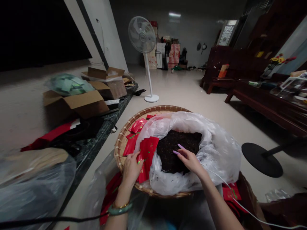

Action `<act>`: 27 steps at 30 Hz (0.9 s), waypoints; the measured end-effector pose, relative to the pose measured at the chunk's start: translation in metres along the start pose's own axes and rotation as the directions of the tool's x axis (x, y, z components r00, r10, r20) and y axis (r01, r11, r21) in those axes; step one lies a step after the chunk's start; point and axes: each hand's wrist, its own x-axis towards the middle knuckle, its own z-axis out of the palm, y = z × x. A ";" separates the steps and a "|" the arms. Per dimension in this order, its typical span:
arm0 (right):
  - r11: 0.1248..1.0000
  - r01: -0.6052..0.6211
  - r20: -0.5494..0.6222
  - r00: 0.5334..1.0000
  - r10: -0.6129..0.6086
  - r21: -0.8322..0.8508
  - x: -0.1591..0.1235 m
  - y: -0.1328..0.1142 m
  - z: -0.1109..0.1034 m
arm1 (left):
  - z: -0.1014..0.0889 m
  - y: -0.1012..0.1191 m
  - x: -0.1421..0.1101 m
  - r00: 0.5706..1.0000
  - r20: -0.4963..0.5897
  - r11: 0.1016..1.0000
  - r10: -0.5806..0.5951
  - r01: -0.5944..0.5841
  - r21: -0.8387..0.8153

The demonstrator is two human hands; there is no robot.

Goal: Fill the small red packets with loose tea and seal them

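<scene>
Keep the red packets [148, 151] neatly fanned
Left hand [131, 167] touches them (gripping? can't tell); right hand [191, 161], fingers parted, should dip lightly into dark grains [169, 156].

**Low light, stretched edges**

We note dim, uneven light. A pale strip [174, 14] glares high on the back wall [192, 30]; the doorway [226, 35] also reads bright. The white plastic bag [222, 153] shows soft sheen. Lower left, clear plastic [35, 191] looks blurred and stretched; the upper-left corner sinks to black.
</scene>
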 end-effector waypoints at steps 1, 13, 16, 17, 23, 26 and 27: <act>1.000 0.004 -0.003 1.000 -0.004 -0.021 0.000 0.002 0.000 | -0.002 0.000 0.000 1.000 -0.010 1.000 -0.003 0.003 -0.010; 0.964 0.019 -0.051 0.999 -0.006 0.264 -0.011 0.000 0.020 | -0.038 0.038 -0.005 0.962 -0.053 0.711 -0.266 0.159 -0.685; 0.921 -0.010 -0.064 0.997 0.038 0.389 -0.011 -0.003 0.037 | -0.027 0.060 -0.018 0.954 0.163 0.482 -0.253 0.271 -0.833; 0.919 0.005 -0.098 0.994 0.037 0.395 -0.011 -0.004 0.042 | -0.020 0.067 -0.023 0.941 0.241 0.399 -0.235 0.320 -0.859; 0.976 0.122 -0.333 0.941 -0.057 0.179 -0.013 -0.007 0.045 | 0.010 0.091 -0.052 0.894 0.422 0.134 -0.152 0.442 -0.887; 0.985 0.168 -0.382 0.914 -0.141 0.037 -0.017 -0.008 0.042 | 0.008 0.095 -0.054 0.873 0.483 0.210 -0.071 0.486 -0.848; 0.983 0.186 -0.385 0.907 -0.171 0.001 -0.018 -0.009 0.042 | 0.007 0.096 -0.054 0.868 0.493 0.236 -0.065 0.493 -0.837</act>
